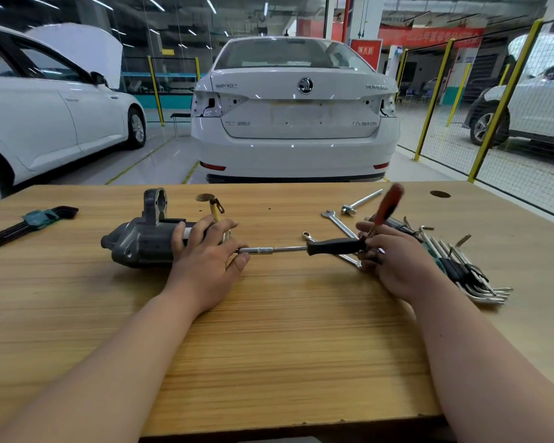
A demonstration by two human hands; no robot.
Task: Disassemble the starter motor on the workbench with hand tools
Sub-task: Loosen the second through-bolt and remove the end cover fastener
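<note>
workbench (pixel 269 330) carried the starter motor (pixel 141 241), seemingly unopened, little done; left hand (pixel 205 254) gripped its rear, right hand (pixel 394 260) held a driver (pixel 333 246) toward it.

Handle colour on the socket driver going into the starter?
Black handle, silver shaft; clearest in the head view, gripped by the right hand.

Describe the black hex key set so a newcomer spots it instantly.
Start at the wooden workbench, then go to its far-left edge, left of the starter motor. The hex key set lies there alone: black keys clipped in a teal-green holder, unlike the silver keys piled by the right hand.
</note>
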